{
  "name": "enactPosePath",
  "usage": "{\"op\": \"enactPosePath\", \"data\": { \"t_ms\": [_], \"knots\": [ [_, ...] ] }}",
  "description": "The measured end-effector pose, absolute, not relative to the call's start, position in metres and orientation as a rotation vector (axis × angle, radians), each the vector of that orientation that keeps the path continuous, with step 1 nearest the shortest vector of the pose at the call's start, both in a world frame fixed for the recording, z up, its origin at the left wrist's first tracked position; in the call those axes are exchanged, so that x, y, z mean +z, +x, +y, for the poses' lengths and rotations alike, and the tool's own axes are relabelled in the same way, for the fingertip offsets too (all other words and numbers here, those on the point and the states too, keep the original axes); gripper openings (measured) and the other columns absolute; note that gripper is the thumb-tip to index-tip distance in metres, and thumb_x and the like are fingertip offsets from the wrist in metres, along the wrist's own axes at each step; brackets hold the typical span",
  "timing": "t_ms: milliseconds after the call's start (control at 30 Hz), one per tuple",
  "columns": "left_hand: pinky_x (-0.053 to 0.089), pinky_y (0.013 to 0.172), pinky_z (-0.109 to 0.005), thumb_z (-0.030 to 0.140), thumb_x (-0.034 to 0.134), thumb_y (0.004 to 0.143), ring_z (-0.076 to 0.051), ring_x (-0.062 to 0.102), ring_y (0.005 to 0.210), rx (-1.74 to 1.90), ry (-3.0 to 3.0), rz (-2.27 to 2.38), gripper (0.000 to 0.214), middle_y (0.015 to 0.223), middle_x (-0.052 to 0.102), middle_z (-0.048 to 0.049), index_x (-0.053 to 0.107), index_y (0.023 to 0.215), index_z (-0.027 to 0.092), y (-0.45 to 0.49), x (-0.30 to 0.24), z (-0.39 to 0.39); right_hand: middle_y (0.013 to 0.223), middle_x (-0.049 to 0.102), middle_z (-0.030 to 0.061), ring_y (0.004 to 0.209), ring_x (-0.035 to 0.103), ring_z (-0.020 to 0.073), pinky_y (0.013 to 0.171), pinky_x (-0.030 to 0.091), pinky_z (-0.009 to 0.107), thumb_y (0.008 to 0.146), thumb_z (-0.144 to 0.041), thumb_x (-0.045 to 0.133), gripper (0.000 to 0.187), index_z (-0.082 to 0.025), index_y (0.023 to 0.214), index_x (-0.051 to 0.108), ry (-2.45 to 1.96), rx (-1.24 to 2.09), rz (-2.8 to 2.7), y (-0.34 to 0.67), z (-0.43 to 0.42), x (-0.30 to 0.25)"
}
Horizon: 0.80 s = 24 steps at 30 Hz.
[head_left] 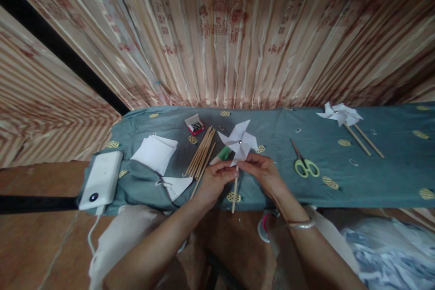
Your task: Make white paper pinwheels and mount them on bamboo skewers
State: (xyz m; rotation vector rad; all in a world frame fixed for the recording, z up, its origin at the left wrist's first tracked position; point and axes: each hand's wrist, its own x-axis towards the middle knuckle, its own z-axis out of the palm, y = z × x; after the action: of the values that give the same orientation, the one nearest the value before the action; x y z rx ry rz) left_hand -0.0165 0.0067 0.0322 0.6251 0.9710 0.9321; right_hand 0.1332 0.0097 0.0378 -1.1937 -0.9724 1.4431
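Curtains point(224, 31) hang beyond the tabletop point(282, 131). Over its near part, the left grip point(217, 180) pinches the stick point(234, 194); the right grip point(264, 171) holds the pinwheel point(242, 139) at its near blade point(239, 156), the other blades point(250, 142) spreading just beyond both grips.

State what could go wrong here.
The left hand and right hand, so close, might crease the held white paper pinwheel. The open red cardboard box could spill its small metal pieces if knocked. A tug on the dangling white cord could pull the white rectangular device off the cloth-covered table.

stick point(234, 191) partly hidden behind pinwheel point(242, 137)
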Motion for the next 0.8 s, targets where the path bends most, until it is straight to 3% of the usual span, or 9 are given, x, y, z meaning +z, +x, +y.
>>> {"op": "enactPosePath", "data": {
  "t_ms": [200, 300, 433, 533, 800],
  "knots": [
    [0.050, 0.069, -0.024, 0.029, 0.095, 0.041, -0.011, 0.062, 0.065, 0.947, 0.600, 1.011, 0.046, 0.070, 0.071, -0.0018, 0.076, 0.079, 0.013, -0.018, 0.032, 0.009, 0.060, 0.065, -0.0009, 0.060, 0.055, 0.0140, 0.062, 0.044, 0.030, 0.055, -0.051, 0.086, 0.034, -0.022, 0.055, 0.070, -1.273, 1.280, -0.966, 0.153, 0.008, 0.041],
    [0.051, 0.070, -0.026, 0.030, 0.095, 0.041, -0.012, 0.063, 0.065, 0.946, 0.595, 1.019, 0.046, 0.071, 0.071, -0.0021, 0.076, 0.079, 0.013, -0.018, 0.032, 0.008, 0.056, 0.063, -0.0004, 0.064, 0.057, 0.0155, 0.069, 0.045, 0.031, 0.060, -0.049, 0.084, 0.037, -0.023, 0.046, 0.063, -1.274, 1.089, -0.858, 0.170, 0.009, 0.041],
    [0.052, 0.071, -0.027, 0.031, 0.094, 0.043, -0.012, 0.064, 0.066, 0.897, 0.622, 1.011, 0.047, 0.072, 0.072, -0.0032, 0.076, 0.082, 0.013, -0.017, 0.033, 0.004, 0.068, 0.069, 0.0001, 0.071, 0.059, 0.0171, 0.075, 0.046, 0.033, 0.059, -0.046, 0.086, 0.025, -0.025, 0.064, 0.073, -1.299, 0.874, -0.759, 0.180, 0.015, 0.039],
    [0.052, 0.072, -0.027, 0.031, 0.094, 0.043, -0.012, 0.064, 0.065, 0.861, 0.626, 1.007, 0.046, 0.071, 0.072, -0.0031, 0.076, 0.081, 0.012, -0.016, 0.033, 0.002, 0.076, 0.072, 0.0015, 0.075, 0.060, 0.0179, 0.076, 0.046, 0.033, 0.059, -0.044, 0.085, 0.025, -0.025, 0.073, 0.076, -1.317, 0.900, -0.796, 0.178, 0.019, 0.037],
    [0.050, 0.068, -0.025, 0.028, 0.093, 0.045, -0.012, 0.062, 0.064, 0.890, 0.653, 1.008, 0.040, 0.070, 0.070, -0.0029, 0.077, 0.079, 0.013, -0.016, 0.033, 0.005, 0.081, 0.073, -0.0010, 0.076, 0.060, 0.0156, 0.076, 0.045, 0.031, 0.058, -0.038, 0.085, 0.016, -0.026, 0.062, 0.075, -1.249, 1.069, -0.804, 0.170, 0.019, 0.037]
  ]
}}
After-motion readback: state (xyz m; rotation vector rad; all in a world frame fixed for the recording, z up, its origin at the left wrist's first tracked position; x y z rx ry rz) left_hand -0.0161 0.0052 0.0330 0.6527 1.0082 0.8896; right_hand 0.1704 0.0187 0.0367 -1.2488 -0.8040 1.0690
